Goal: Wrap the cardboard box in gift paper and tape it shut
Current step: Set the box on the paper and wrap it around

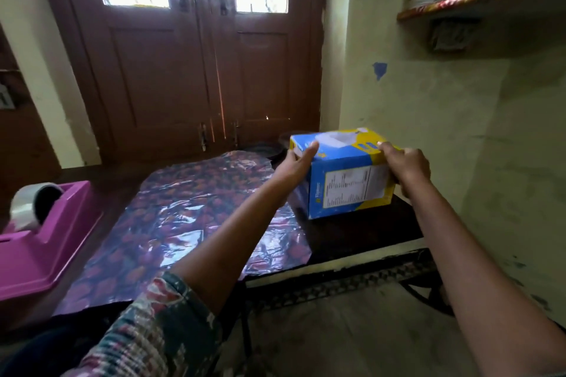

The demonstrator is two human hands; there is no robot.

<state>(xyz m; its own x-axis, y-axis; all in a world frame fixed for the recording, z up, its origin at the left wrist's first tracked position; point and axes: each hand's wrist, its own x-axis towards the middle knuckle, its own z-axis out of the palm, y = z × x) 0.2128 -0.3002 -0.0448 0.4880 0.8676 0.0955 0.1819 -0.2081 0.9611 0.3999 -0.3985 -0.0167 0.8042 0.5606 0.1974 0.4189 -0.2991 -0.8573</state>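
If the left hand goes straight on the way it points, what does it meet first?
The blue-and-yellow printed cardboard box: the left hand grips its left end, so going on would probably just press into it.

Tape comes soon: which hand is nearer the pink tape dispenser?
Left. The left hand grips the left end of the box, across the gift paper from the tape dispenser; the right hand grips the right end, farther off.

Print on the cardboard box [346,190] is unreadable.
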